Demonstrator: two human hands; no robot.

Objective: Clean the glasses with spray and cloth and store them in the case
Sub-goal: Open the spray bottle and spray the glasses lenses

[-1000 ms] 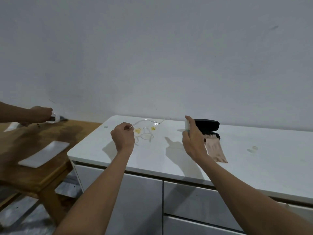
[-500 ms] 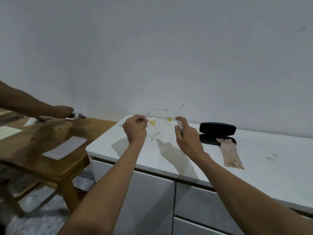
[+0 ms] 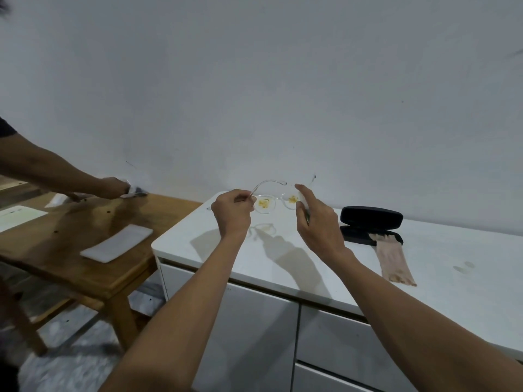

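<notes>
Head view, centre of frame: glasses (image 3: 271,200) held up in the air above the white worktop (image 3: 424,267), clear frame, both lenses smeared with yellow spots. Left hand (image 3: 232,213) pinches the temple arm near the hinge, fingers curled round it. Right hand (image 3: 317,222) grips a small spray bottle (image 3: 302,203), mostly hidden by the palm, index finger raised on top, nozzle close beside the right-hand lens. Judged step: spraying the lenses, wiping not yet done.

Right of centre: black case (image 3: 370,224) lying open on the worktop, lid up. Pinkish cloth (image 3: 393,260) hangs out of the case's front edge and lies flat toward the lower right. Both well apart from the hands.

Handling, as a guess: glasses look light, thin and brittle at the hinges; wet lenses will be slippery. Best held by the temple or frame rim, not the lens face. The cloth is soft and limp, so pick it up by pinching an edge. The case is stiff and the glasses must be folded before they go in.

Left of frame: wooden table (image 3: 85,250) with a white pad (image 3: 116,243) on it; another person's arm (image 3: 56,174) reaches over it, holding something small, too blurred to tell.
</notes>
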